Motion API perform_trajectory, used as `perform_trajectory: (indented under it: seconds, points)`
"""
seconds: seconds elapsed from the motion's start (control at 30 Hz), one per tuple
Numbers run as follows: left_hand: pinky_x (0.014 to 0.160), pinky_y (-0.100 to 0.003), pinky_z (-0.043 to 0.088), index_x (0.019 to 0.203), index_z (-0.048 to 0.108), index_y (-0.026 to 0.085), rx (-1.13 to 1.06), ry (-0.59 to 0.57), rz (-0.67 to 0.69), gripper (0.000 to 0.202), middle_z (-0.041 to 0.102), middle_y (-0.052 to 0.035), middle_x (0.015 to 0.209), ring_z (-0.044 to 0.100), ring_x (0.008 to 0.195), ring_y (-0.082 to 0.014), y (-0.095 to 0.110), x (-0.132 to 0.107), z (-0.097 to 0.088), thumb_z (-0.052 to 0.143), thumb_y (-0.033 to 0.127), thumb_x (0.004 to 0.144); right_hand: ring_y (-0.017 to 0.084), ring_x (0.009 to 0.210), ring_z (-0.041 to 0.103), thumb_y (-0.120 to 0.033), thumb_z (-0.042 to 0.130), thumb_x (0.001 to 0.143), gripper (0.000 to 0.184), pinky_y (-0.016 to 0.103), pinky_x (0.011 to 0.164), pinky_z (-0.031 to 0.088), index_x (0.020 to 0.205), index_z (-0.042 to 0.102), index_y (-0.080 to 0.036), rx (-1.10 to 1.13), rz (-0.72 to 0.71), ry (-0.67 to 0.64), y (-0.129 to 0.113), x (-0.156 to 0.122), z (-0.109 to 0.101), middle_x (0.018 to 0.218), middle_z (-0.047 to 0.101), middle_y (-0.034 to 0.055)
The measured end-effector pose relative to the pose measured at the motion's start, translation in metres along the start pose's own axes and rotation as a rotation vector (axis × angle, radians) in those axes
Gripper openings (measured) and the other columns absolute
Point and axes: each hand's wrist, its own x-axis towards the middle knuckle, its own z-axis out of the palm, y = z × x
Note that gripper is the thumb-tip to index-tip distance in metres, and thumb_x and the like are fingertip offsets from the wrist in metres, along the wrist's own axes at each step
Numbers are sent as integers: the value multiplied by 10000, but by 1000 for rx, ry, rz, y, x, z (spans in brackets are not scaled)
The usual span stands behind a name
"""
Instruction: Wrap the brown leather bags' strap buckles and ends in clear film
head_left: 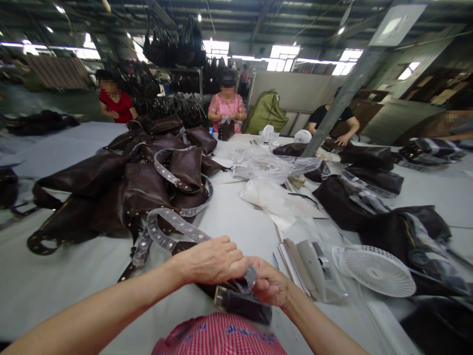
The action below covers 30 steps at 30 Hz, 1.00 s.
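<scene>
My left hand (218,259) is closed over a dark studded bag strap (177,227) wrapped in clear plastic. The strap loops up and away to the left. Close beside it, my right hand (269,283) pinches the strap's plastic-covered end, with its fingers curled. Below both hands, near my checked apron, lies a dark leather band with a brass buckle (240,303), also partly under plastic. The bag part under my left hand is mostly hidden by the hand and forearm.
A pile of dark brown leather bags (144,187) covers the table's left. Clear plastic wrapping (273,165) lies mid-table. A white fan (375,271) and a stack of cards (295,266) are at right, near more bags (369,217). A slanting post (343,103) rises behind; several people work around.
</scene>
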Motion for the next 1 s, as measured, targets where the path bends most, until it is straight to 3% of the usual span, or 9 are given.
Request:
perform_trajectory:
  seconds: [0.2,0.27,0.4,0.53,0.73,0.9,1.0]
  points:
    - [570,-323,326,815,512,181,-5,14,112,130,553,-8,649,455,571,-151,4,-1,2,457,172,932,-4,204,281,-235,806,676,256,87,215,197,774,629,-78,-79,48,-47,10,-5,-2,390,506,-69]
    - [565,-324,326,787,510,185,-24,15,106,156,549,-7,630,448,555,-148,5,-1,4,454,175,933,-7,208,283,-248,792,693,255,89,218,193,788,629,-77,-67,45,-60,13,-6,-2,419,524,-63]
    - [570,-330,344,750,512,190,-78,-29,77,201,570,-13,634,466,551,-149,5,-1,12,443,184,938,-43,250,213,-127,781,647,236,69,254,195,828,634,-97,18,56,-17,20,-4,-1,470,529,-86]
    - [623,-316,381,843,540,174,-158,-73,36,160,607,-21,715,519,638,-158,4,-1,15,424,187,952,-45,251,171,-86,752,637,207,86,260,198,817,650,-96,-10,25,-3,22,-1,4,470,523,-93]
    - [671,-272,415,869,518,176,-402,-55,-195,206,624,-27,780,538,691,-158,4,-9,13,351,224,978,-43,252,171,-128,766,644,194,84,259,173,785,634,-125,62,-234,41,26,0,17,485,570,-71]
    - [700,-295,448,928,551,162,-553,-79,-464,184,643,-49,835,577,743,-186,12,-16,16,382,231,946,-33,243,165,-142,774,660,183,82,276,184,732,607,-148,80,-312,122,36,-1,23,392,501,-96]
    - [787,-292,464,1035,558,159,-848,27,-563,236,658,-66,953,601,860,-184,20,-15,9,348,216,944,-46,251,160,-198,813,631,222,85,292,169,712,611,-155,75,-424,204,36,-1,26,443,557,-76]
